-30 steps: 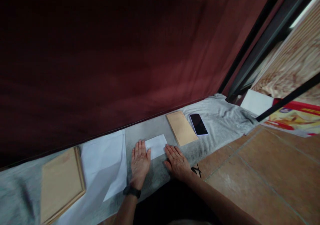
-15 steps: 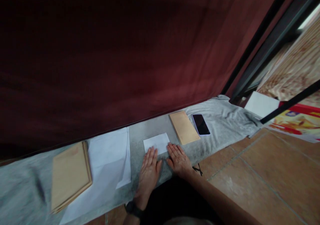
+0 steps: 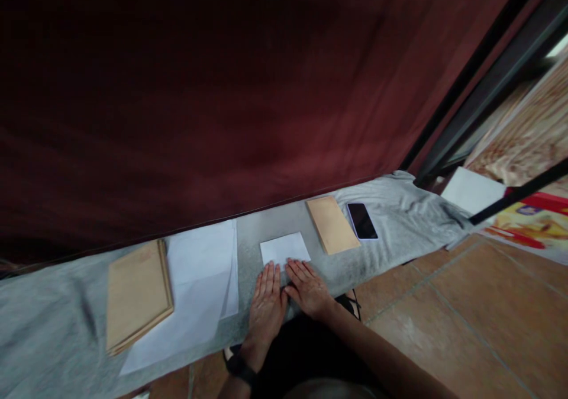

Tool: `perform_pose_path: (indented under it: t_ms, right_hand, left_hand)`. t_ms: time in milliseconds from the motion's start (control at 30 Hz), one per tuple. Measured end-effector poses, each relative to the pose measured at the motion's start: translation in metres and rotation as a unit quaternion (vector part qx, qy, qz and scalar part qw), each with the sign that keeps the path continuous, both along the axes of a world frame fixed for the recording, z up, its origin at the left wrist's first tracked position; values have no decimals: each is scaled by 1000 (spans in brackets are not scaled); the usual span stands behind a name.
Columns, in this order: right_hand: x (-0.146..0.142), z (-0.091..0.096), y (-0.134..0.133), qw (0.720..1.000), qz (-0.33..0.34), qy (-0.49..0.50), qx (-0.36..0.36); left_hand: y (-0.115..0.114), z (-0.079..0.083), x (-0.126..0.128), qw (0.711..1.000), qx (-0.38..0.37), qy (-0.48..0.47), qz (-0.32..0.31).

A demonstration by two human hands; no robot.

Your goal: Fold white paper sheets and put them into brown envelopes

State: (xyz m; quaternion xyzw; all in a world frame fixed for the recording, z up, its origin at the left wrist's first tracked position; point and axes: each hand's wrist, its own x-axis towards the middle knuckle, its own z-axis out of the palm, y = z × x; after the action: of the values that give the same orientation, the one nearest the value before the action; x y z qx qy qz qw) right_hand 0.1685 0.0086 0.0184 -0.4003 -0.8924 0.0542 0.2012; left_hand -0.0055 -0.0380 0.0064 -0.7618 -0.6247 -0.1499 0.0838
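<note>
A small white folded paper (image 3: 284, 247) lies flat on the grey cloth in front of me. My left hand (image 3: 267, 300) rests palm down with its fingers stretched out, fingertips on the paper's near left edge. Beside it, my right hand (image 3: 309, 288) also lies flat, its fingertips on the near edge further right. The two thumbs are close together. To the right of the paper is a single brown envelope (image 3: 333, 224). Larger white sheets (image 3: 202, 263) lie to the left, partly beneath a stack of brown envelopes (image 3: 138, 292).
A phone (image 3: 362, 221) with a dark screen lies right of the single envelope. Grey cloth (image 3: 394, 221) covers the long narrow surface, which a dark red panel (image 3: 266, 121) borders at the back. Tiled floor (image 3: 448, 304), a dark bar and a colourful box (image 3: 532, 221) are on the right.
My right hand has slid left along the paper's near edge, closer to my left hand. The whole view has shifted slightly, so the things appear further right.
</note>
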Motion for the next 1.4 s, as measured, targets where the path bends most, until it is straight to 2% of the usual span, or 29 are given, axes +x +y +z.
perform_pose_path:
  t_ms: [233,400,500,633,767,933,1033,1167,1267,1400]
  right_hand:
    - [26,-4,3,998,-53,7,34]
    - [29,-6,2,997,-68,11,47]
    - [27,-6,1,996,-75,13,42]
    - [26,-5,1,996,-77,8,40]
    - [24,-5,-1,995,-86,9,43]
    - [23,-3,0,995,-90,25,22]
    - [18,4,12,995,-95,40,-6]
    - [2,12,43,996,-78,43,-28]
    - [-9,10,61,996,-85,24,-20]
    - [-14,0,67,992,-125,3,-1]
  left_hand:
    - [-10,0,-2,998,18,-41,48]
    - [-8,3,-3,997,23,-38,57]
    - [7,12,7,997,9,-50,54]
    - [46,22,25,997,-18,-70,8]
    - [77,16,30,996,-56,-62,-15]
    - [83,7,26,998,-63,-30,6]
    - [80,6,25,998,-55,-18,3]
    - [81,5,24,998,-59,-8,-5]
    - [82,8,24,998,-58,-6,-9]
    - [81,12,25,998,-57,-14,4]
